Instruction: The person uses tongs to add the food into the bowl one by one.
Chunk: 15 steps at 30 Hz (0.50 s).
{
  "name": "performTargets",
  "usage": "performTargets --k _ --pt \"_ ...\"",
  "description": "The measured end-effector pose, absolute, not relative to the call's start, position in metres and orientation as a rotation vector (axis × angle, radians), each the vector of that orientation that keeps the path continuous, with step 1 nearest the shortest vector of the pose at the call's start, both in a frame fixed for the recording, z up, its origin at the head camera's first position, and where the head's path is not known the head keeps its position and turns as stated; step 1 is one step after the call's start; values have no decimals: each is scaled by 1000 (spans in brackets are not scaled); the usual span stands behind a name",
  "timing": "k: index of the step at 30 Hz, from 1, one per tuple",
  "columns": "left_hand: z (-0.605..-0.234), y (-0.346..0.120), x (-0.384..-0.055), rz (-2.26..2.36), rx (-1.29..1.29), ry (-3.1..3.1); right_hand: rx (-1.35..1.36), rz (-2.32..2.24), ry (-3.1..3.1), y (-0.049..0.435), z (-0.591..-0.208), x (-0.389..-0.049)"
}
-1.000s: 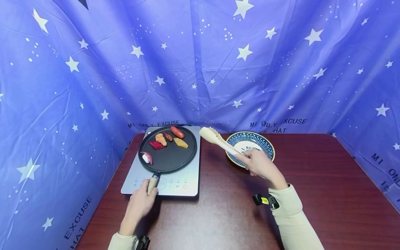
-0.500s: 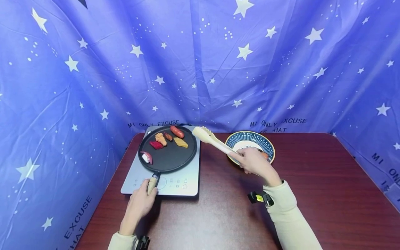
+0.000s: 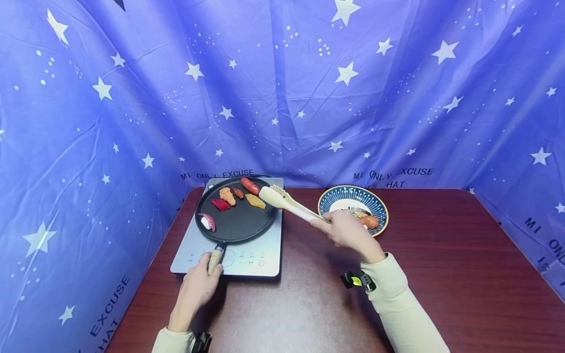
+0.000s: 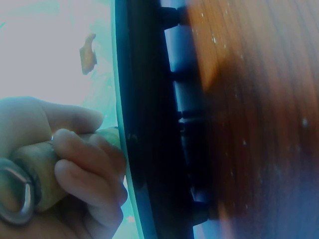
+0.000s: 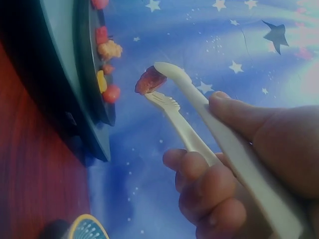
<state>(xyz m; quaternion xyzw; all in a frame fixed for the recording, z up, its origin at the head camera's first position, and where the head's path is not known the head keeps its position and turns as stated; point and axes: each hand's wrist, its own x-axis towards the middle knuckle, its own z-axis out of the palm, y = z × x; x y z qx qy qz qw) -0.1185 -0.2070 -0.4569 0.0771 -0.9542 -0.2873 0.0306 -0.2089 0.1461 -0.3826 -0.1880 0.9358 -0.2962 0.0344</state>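
Observation:
In the head view my left hand (image 3: 197,286) grips the wooden handle (image 3: 215,261) of a flat black pan (image 3: 240,228). The left wrist view has its fingers (image 4: 89,167) curled round that handle. My right hand (image 3: 353,233) holds cream tongs (image 3: 295,208), their head over the pan's right edge. Between the tong tips a dark brownish-red food piece (image 5: 151,80) is pinched; its kind is unclear. On the pan lie a sausage (image 3: 249,186), a fried chunk (image 3: 227,196), a yellow slice (image 3: 255,201), a red piece (image 3: 220,204), a small brown piece (image 3: 238,193) and a pink-and-white piece (image 3: 206,222).
The pan sits on a silver induction cooker (image 3: 273,262) at the left of the dark red wooden table (image 3: 441,245). Partly behind my right hand stands a blue-patterned plate (image 3: 328,196) with an orange-brown piece (image 3: 370,222) and other food. A starry blue curtain (image 3: 282,88) surrounds the table.
My right hand has moved left with the tongs, from beside the plate to over the pan's right edge. More of the plate's food shows now. My left hand has stayed on the handle.

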Motion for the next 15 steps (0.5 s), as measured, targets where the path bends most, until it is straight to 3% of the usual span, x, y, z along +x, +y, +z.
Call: performTargets --k 15 --pt "-457 -207 -119 -895 243 -2938 -644 -770 2925 120 -395 -209"
